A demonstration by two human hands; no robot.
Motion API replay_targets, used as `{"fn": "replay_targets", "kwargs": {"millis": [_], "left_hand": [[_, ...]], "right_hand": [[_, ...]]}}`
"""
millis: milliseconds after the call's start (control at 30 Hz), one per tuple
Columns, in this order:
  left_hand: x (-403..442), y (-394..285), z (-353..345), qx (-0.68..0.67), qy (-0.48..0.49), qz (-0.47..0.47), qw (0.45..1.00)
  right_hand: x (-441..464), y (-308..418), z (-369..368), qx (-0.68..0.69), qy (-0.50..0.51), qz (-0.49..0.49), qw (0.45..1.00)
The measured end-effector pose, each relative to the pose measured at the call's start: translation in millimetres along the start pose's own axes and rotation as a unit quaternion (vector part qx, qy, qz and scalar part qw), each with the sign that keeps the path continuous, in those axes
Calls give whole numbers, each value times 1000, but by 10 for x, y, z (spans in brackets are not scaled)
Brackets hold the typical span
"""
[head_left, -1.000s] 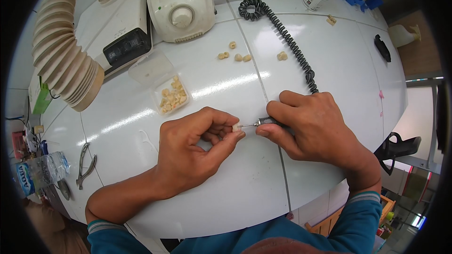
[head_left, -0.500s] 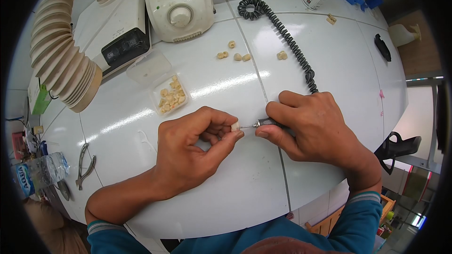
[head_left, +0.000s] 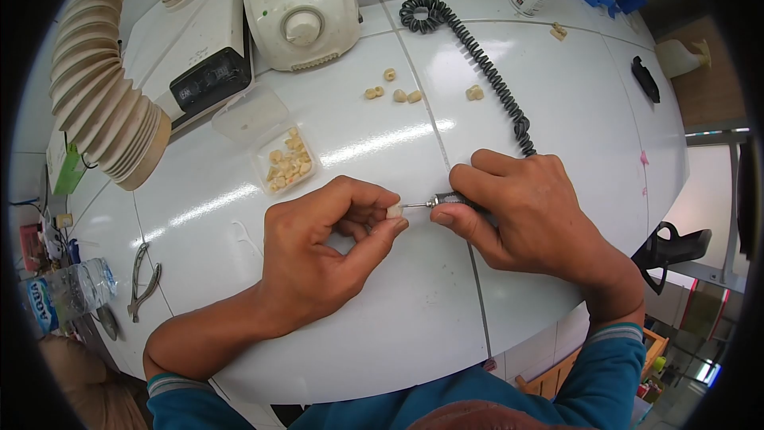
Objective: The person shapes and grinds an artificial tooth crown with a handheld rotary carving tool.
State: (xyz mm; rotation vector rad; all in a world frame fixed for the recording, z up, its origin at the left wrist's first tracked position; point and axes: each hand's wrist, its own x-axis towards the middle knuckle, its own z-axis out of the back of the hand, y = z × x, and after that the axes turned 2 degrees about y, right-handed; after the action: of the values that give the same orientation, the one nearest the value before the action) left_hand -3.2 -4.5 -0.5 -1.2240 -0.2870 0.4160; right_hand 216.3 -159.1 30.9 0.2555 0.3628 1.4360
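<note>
Off-white piece [head_left: 394, 212] pinched in left fingers [head_left: 380, 239], black handpiece [head_left: 451, 198] gripped in right fingers [head_left: 465, 223], metal bit [head_left: 415, 205] at the piece

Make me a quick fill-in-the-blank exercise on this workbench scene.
1. The left hand pinches a pale piece between its index finger and its ____.
2. The right hand holds a handpiece whose thin bit points toward the picture's ____ edge.
3. The lid of the small clear box is not shut but ____.
4. The blue label on the clear bottle reads ____.

Missing words: thumb; left; open; AQUA.
</note>
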Motion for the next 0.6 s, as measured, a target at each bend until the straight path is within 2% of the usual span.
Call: {"fn": "replay_targets", "kwargs": {"millis": [600], "left_hand": [[25,59,-4,-16,0,-37,999]], "right_hand": [[10,-2,60,12,18,-4,1000]]}}
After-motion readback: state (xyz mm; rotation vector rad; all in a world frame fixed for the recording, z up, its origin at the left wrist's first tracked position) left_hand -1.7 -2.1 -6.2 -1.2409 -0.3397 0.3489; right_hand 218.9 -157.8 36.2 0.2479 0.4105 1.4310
